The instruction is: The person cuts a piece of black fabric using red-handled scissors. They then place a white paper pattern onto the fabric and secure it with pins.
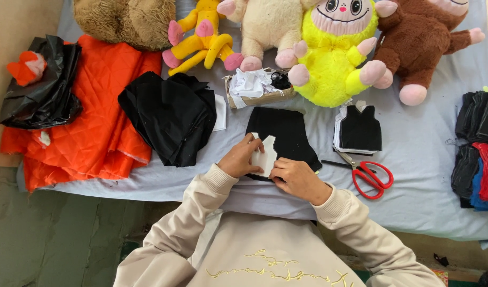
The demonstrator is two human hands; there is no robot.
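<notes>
L hand (239, 159) + R hand (297, 178) pinch white paper pattern piece (263, 158) | on black fabric piece (286, 134), its near edge hidden under hands | red-handled scissors (370, 175) just R | pale grey sheet (424, 175) over floor

White vest-shaped paper pattern (265, 157) lies flat on black fabric pc (286, 135), at bedsheet's near edge.

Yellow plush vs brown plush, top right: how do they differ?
The yellow plush is bright yellow with its pink face in frame; the brown plush is dark brown, face mostly cut off. The yellow one sits nearer the cardboard box; the brown one is farther right. Both have pink feet and rest on the blue sheet.
</notes>
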